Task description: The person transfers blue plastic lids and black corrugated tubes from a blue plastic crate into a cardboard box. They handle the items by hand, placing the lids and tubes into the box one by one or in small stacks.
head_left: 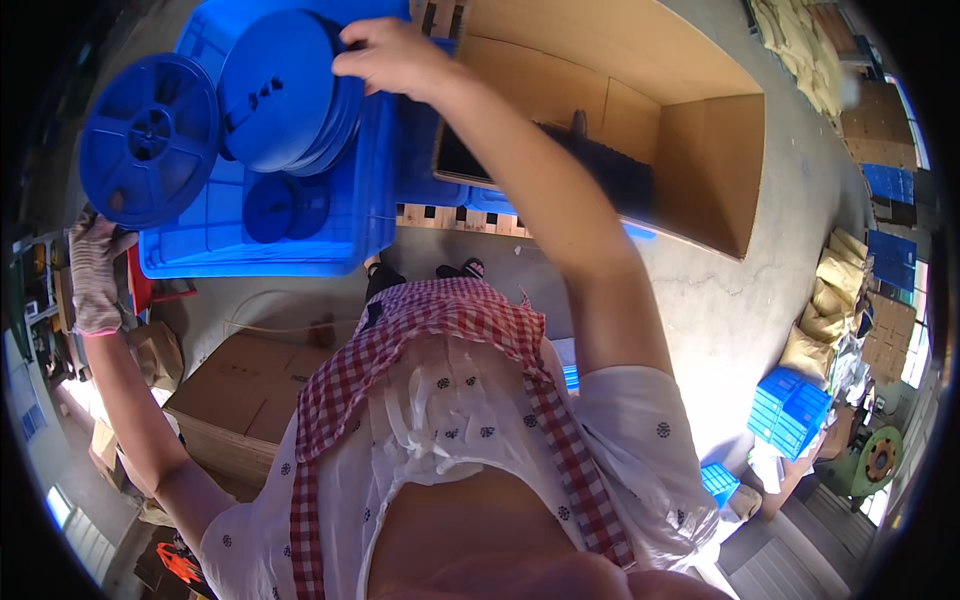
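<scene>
A blue reel (pixel 150 140) is held at the far left, beside and partly over the edge of a blue tub (pixel 260 269), its near rim gripped by the gloved left hand (pixel 97 262), whose fingers are partly hidden. The bare right hand (pixel 388 58) is placed at the right edge of a stack of blue discs (pixel 275 95) in the tub, thumb and fingers half curled; whether a disc is pinched cannot be told. For good handling, the reel is probably best kept clear of the tub's rim and gripped firmly, since it is held at one edge only, while the stack is steadied lightly so that no disc slides. Smaller blue discs (pixel 285 208) are seen lower in the tub. To the right, an open cardboard box (pixel 705 170) is set near wooden slats (pixel 475 220). The grey floor (pixel 700 290) is sunlit in places, and sacks (pixel 830 300) and blue crates (pixel 790 410) are piled at the far right.
</scene>
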The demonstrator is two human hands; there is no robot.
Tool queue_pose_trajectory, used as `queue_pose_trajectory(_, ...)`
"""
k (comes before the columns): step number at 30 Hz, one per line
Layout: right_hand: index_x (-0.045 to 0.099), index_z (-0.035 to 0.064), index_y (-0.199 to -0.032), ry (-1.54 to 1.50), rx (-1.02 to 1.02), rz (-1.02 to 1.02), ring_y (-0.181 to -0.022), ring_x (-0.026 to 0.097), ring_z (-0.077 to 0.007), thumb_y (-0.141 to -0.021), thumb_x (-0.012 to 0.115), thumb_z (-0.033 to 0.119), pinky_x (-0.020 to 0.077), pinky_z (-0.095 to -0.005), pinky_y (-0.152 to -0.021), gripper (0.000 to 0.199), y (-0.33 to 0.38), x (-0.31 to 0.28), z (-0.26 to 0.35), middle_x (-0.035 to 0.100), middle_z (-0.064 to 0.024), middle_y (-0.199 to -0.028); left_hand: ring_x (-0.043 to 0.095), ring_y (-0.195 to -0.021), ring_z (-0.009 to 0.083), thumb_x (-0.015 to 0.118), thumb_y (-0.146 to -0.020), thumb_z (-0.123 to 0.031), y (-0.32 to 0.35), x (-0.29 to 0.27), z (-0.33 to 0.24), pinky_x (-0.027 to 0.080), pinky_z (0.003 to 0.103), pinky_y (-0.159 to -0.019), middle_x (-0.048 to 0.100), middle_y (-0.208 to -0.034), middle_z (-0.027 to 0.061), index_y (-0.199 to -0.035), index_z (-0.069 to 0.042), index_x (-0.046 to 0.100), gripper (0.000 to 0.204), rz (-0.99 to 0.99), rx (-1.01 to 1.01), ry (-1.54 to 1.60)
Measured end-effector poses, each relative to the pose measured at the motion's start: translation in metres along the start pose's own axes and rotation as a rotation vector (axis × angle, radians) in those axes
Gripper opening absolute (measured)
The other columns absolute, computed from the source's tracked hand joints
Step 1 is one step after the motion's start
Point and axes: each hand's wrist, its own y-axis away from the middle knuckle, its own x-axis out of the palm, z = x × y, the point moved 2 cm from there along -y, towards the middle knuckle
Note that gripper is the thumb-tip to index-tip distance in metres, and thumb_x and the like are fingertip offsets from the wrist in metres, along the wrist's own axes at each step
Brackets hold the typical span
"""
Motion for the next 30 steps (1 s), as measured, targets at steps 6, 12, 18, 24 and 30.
queue_pose_trajectory(6, 0.057, 0.0053, -0.112, -0.423, 0.061, -0.032, -0.082, 0.067, -0.0193, -0.088, 0.061, 0.01, 0.0542, -0.0303, -0.073, 0.024, 0.149, -0.211, -0.014, 0.068, -0.0091, -0.091, 0.064, -0.094, 0.012, 0.071, -0.084, -0.024, 0.042, 0.033, -0.026, 0.056, 0.022, -0.071, 0.065, -0.111, 0.0046, -0.124, -0.004, 0.057, 0.046, 0.104, 0.11, 0.334)
queue_pose_trajectory(12, 0.061, 0.0045, -0.116, 0.121, 0.366, -0.487, -0.076, 0.066, -0.0143, -0.083, 0.063, 0.016, 0.0554, -0.0276, -0.068, 0.035, 0.283, -0.34, -0.072, 0.067, -0.0062, -0.091, 0.068, -0.087, 0.016, 0.069, -0.084, -0.015, 0.047, 0.09, -0.037, 0.061, 0.025, -0.065, 0.066, -0.108, 0.0083, -0.12, -0.003, 0.058, 0.039, 0.271, 0.182, 0.436)
queue_pose_trajectory(18, 0.064, 0.0074, -0.113, 1.104, 1.105, -0.311, -0.114, 0.058, -0.0337, -0.079, 0.065, 0.025, 0.0482, -0.0455, -0.092, 0.039, 0.266, -0.267, -0.162, 0.061, -0.0173, -0.12, 0.067, -0.087, 0.0158, 0.073, -0.082, -0.024, 0.022, 0.116, -0.021, 0.059, 0.026, -0.066, 0.067, -0.104, 0.0063, -0.119, -0.004, 0.061, 0.043, 0.314, 0.214, 0.456)
queue_pose_trajectory(24, 0.065, 0.0063, -0.105, 0.701, 1.22, 0.233, -0.08, 0.069, -0.0309, -0.086, 0.061, 0.022, 0.0579, -0.0388, -0.059, 0.025, 0.263, -0.242, -0.266, 0.064, -0.0185, -0.107, 0.065, -0.095, 0.0192, 0.075, -0.079, -0.026, 0.062, 0.106, -0.007, 0.054, 0.034, -0.08, 0.066, -0.107, 0.0037, -0.12, -0.007, 0.061, 0.048, 0.158, 0.101, 0.449)
queue_pose_trajectory(30, 0.066, 0.0106, -0.109, 0.68, 1.171, 0.659, -0.076, 0.068, -0.0258, -0.086, 0.063, 0.023, 0.0583, -0.035, -0.062, 0.027, 0.221, -0.221, -0.283, 0.065, -0.0151, -0.107, 0.062, -0.102, 0.0196, 0.075, -0.079, -0.022, 0.113, 0.149, -0.015, 0.05, 0.035, -0.091, 0.064, -0.113, 0.0043, -0.123, -0.007, 0.058, 0.049, 0.043, -0.049, 0.48)
